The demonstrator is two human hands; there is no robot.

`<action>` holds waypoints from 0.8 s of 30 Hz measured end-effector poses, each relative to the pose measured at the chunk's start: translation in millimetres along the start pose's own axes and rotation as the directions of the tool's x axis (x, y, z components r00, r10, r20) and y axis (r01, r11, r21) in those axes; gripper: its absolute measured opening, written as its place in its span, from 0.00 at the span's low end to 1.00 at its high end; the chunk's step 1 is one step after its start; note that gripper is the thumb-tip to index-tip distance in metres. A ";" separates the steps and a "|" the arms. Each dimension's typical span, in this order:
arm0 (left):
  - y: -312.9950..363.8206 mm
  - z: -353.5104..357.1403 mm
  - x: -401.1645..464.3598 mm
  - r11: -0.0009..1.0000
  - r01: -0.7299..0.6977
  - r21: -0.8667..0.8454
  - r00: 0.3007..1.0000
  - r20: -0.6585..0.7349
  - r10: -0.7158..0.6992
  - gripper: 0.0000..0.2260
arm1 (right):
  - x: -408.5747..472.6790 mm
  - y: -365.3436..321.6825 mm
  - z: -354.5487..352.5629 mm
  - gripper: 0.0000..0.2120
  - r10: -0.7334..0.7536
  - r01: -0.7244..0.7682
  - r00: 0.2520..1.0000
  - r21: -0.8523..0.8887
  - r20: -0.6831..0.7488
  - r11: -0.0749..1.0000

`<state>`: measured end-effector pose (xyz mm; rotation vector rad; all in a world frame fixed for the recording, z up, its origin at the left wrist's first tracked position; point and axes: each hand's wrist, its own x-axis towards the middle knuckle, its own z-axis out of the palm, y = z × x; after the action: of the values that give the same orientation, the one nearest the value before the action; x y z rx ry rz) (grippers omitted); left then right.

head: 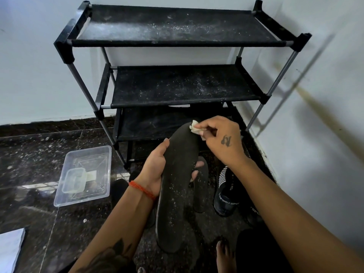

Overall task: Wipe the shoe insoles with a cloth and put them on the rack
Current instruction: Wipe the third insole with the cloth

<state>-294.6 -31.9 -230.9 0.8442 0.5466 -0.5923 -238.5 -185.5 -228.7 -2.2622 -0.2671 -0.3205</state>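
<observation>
While left hand [155,170] grips dusty insole [177,186], right hand [220,140] pinches cloth [194,128] at toe — wiping barely begun, rack [177,24] seemingly bare — second insole [201,186] waits.

Dark speckled insole [177,184] held lengthwise, small pale cloth [195,128] at its toe, black dusty rack [177,85] behind

Dark grey white-speckled insole [177,186], cream cloth [195,127], dusty black rack [177,26], red wrist thread [142,190]

There were two insoles, one held [177,174] and one on the floor [201,186], one cloth [195,128], one three-shelf rack [177,85], two clear containers [84,174], two shoes [226,194].
</observation>
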 end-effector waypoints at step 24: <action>-2.5 0.5 6.7 1.000 -0.020 0.005 0.998 0.066 0.020 0.34 | -2.9 -4.4 12.2 0.13 0.094 -0.104 0.990 0.094 0.109 0.990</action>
<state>-291.4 -35.4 -236.4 0.8317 0.4761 -0.6016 -240.7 -173.6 -234.2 -2.1876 -0.2188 -0.1339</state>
